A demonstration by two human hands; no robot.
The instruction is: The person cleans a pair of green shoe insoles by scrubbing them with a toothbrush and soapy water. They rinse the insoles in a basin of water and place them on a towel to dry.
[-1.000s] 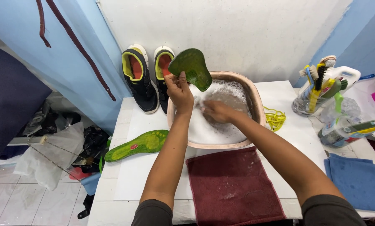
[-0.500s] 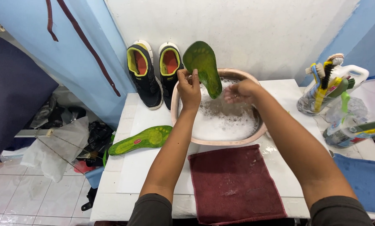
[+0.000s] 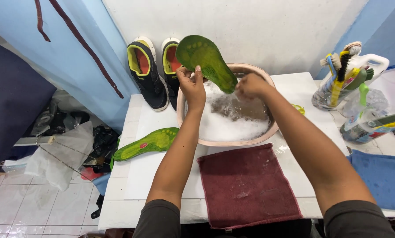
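Left hand (image 3: 193, 86) fingers clamped on green insole (image 3: 206, 59), lifted above soapy basin (image 3: 226, 140). Right hand (image 3: 250, 84) gripping its lower end.

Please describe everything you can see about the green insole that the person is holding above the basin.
The green insole is a flat, foot-shaped pad, bright green with darker toe and footprint marks on the face turned toward the camera. It looks like soft foam and appears wet. It is raised over the soapy basin, tilted, with the toe end up and to the left and the heel end down near the foam. The left hand grips its lower edge, and the right hand touches the heel end.
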